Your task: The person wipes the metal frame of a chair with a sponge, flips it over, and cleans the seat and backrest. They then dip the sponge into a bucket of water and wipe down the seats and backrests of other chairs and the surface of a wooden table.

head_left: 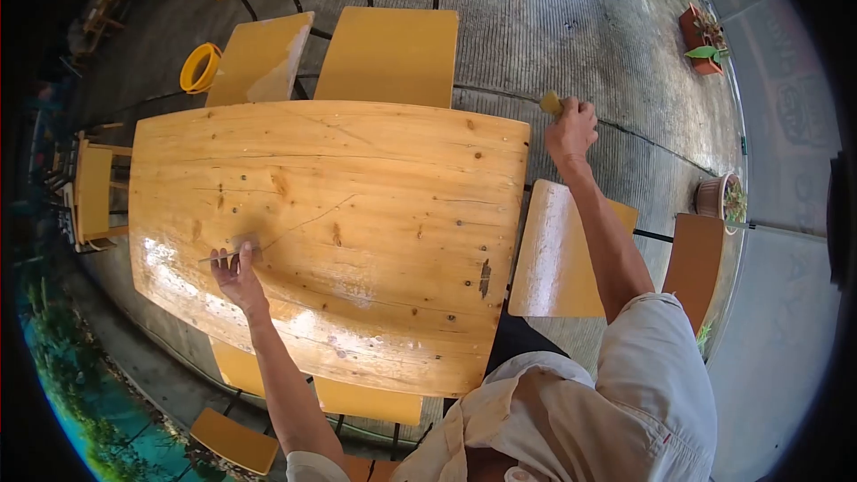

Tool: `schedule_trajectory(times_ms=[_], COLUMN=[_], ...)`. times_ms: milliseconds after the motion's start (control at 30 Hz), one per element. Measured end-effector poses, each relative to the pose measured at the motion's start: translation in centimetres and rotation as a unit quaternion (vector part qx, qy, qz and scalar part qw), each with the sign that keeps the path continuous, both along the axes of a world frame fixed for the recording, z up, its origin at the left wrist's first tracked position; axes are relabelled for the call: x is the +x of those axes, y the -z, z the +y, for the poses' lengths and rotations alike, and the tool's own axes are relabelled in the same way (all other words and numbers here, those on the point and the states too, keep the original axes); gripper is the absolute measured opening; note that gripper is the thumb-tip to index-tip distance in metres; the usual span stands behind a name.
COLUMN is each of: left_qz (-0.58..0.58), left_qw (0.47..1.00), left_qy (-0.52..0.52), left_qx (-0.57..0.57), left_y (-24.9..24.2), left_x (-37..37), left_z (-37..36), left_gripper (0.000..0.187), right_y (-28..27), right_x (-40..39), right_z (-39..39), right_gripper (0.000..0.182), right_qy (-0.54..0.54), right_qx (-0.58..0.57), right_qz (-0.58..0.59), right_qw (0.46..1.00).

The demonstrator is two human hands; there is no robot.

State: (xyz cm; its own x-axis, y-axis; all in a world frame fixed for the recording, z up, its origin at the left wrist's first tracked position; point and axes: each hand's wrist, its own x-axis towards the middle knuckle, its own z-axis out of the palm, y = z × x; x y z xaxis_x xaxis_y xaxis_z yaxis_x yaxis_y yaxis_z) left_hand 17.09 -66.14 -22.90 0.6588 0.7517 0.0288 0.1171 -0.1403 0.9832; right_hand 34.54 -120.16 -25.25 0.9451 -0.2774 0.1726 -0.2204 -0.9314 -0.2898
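My left hand (239, 281) is closed on a thin, flat grey piece (214, 258) over the left part of the wooden table (375, 178). That piece is seen nearly edge-on, so its exact kind cannot be told. Out past the table's right end, my right hand (571, 132) is raised above the floor. Its fingers are wrapped round a yellow sponge (551, 103), of which only one end shows. The tabletop is light varnished wood with dark knots, long cracks and glossy wet-looking patches near its front edge.
Yellow-topped chairs (388, 54) stand along the far side, with another chair (562, 254) at the right end. A yellow bucket (200, 68) is on the floor at the far left. Potted plants (703, 38) line the right-hand wall.
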Motion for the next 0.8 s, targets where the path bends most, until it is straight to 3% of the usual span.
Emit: schedule_trajectory(times_ms=[67, 100, 167, 200, 267, 300, 367, 500, 567, 600, 633, 700, 800], left_qz=[0.013, 0.021, 0.032, 0.039, 0.061, 0.067, 0.081, 0.112, 0.154, 0.16, 0.17, 0.191, 0.227], left_qw=[1.0, 0.999, 0.999, 0.999, 0.997, 0.995, 0.993, 0.982, 0.966, 0.965, 0.964, 0.962, 0.949], left_qy=[0.01, 0.018, 0.017, 0.003, 0.017, 0.021, -0.007, -0.045, -0.005, -0.005, 0.011, 0.026, 0.04], left_qx=[0.017, 0.031, 0.033, 0.037, 0.052, 0.068, 0.091, 0.146, 0.207, 0.206, 0.205, 0.193, 0.215], left_y=[-0.3, 0.3, 0.7, 0.7, 0.9, 0.9, 1.0, 0.6, 0.7, 0.6, 0.3, -0.5, -0.7], left_x=[0.7, 0.6, 0.5, 0.5, 0.3, 0.2, 0.2, -2.3, -4.8, -6.0, -7.7, -11.4, -17.1], left_z=[-0.3, 0.4, 0.5, 0.7, 1.3, 1.3, 0.6, -0.2, -0.4, -1.0, -1.9, -4.1, -5.8], left_gripper=[0.078, 0.082, 0.086, 0.09, 0.098, 0.099, 0.102, 0.104, 0.104, 0.104, 0.103, 0.096, 0.095], right_y=[-0.7, -2.3, -5.1, -5.9, -2.9, -1.6, 0.3, 0.0, 0.2, 1.1, 0.8, 4.0, 2.6], right_x=[-1.2, -3.3, -9.6, -13.0, -20.4, -21.8, -23.6, -11.6, -5.2, -2.4, 0.3, 4.9, 4.1], right_z=[-1.6, 1.1, 8.3, 11.3, 15.2, 15.0, 13.0, 5.0, 0.8, -1.0, -2.8, -6.8, -6.4], right_gripper=[0.028, 0.032, 0.036, 0.037, 0.032, 0.032, 0.018, 0.035, 0.042, 0.04, 0.036, 0.03, 0.028], right_qy=[0.031, -0.066, -0.263, -0.371, -0.611, -0.604, -0.717, -0.5, -0.376, -0.309, -0.233, -0.132, -0.208], right_qx=[0.056, 0.094, 0.167, 0.207, 0.168, 0.171, 0.118, 0.061, 0.02, 0.007, -0.01, 0.076, 0.136], right_qz=[-0.12, -0.169, -0.125, -0.071, 0.024, 0.022, -0.047, -0.013, -0.019, -0.076, -0.056, -0.142, -0.235], right_qw=[0.991, 0.979, 0.942, 0.902, 0.774, 0.778, 0.686, 0.864, 0.926, 0.948, 0.971, 0.978, 0.94])
